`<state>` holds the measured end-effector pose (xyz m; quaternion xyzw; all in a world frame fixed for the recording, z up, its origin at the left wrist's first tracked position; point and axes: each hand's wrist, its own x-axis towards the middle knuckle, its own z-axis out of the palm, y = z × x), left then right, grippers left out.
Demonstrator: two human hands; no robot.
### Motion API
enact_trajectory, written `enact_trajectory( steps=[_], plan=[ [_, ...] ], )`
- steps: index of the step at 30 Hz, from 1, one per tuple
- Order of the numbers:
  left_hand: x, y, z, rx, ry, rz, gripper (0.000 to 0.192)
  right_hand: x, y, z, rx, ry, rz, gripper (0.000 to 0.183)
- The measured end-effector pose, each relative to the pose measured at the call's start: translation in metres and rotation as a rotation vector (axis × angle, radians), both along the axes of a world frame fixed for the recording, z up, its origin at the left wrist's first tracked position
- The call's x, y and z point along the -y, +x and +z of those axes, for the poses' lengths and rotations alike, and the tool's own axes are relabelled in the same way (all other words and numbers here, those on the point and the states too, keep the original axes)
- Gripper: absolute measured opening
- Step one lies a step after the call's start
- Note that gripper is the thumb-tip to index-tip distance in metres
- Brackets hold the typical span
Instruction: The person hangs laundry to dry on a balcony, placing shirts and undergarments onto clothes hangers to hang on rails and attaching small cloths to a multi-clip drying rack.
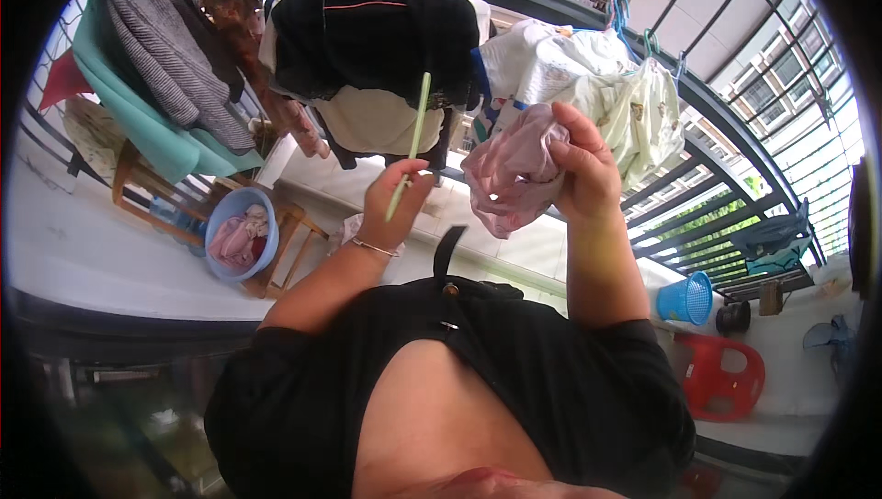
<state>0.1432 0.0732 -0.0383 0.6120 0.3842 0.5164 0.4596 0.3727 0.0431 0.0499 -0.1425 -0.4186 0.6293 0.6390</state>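
My left hand (394, 199) grips a slim light-green rod (418, 123), which points up and away from me. It may be a clothes hanger seen edge-on; I cannot tell. A thin bracelet circles the left wrist. My right hand (589, 158) pinches a bunched pale pink garment (513, 168) between thumb and fingers, and the cloth hangs to the left of that hand. The rod and the garment are apart. Behind them hang a black garment (386, 37) and white patterned clothes (544, 58).
A blue basin (269, 254) with pink laundry (234, 240) rests on a wooden chair (293, 244) at left. Teal cloth (124, 106) and a striped garment (155, 44) hang at upper left. At right are a blue basket (682, 298), a red plastic stool (713, 409) and a dark railing (716, 182).
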Motion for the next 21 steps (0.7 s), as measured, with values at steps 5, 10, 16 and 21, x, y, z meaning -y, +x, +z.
enact_trajectory(
  steps=[5,10,16,21],
  plan=[
    [-0.010,0.045,-0.030,-0.222,0.122,-0.086,0.032,0.015,0.004,0.001,-0.099,-0.007,-0.008,0.038],
    [-0.014,0.062,-0.053,-0.145,-0.177,-0.368,0.024,0.033,0.027,-0.003,-0.052,-0.078,-0.111,0.037],
    [-0.017,0.026,-0.014,-0.210,0.137,0.069,0.012,0.050,0.054,-0.002,1.396,-0.040,-1.058,0.039],
    [-0.017,0.017,0.028,-0.231,0.223,0.140,0.013,0.037,0.061,-0.036,1.696,-0.253,-1.217,0.022]
  ],
)
